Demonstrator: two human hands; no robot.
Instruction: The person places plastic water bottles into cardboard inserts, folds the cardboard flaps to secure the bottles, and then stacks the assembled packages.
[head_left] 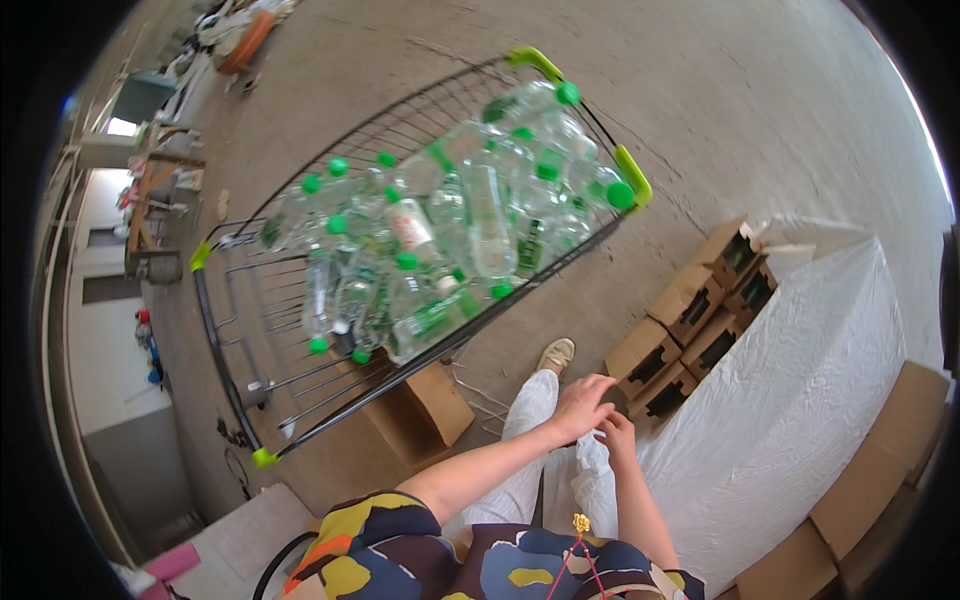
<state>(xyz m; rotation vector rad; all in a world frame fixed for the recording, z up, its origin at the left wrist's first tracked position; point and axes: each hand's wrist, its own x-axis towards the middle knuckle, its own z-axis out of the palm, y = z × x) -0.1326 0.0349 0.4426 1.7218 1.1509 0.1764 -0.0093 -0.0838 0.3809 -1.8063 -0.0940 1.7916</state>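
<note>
My left hand (581, 408) and my right hand (619, 437) are close together over my lap, fingers curled around a small dark object (614, 400). The fingers cover most of it, so its kind does not show. Ahead and to the left stands a black wire shopping cart (290, 392) with bright green corner pieces. Many clear plastic bottles (490, 225) with green caps lie heaped in it, pointing different ways. Neither hand touches the cart or the bottles.
Beneath the cart is an open cardboard box (440, 405). Several cardboard boxes with dark openings (690, 300) are stacked at my right, beside white plastic sheeting (800, 400). More cardboard (870, 480) lies at the lower right. A wooden stand (155, 195) is at the far left.
</note>
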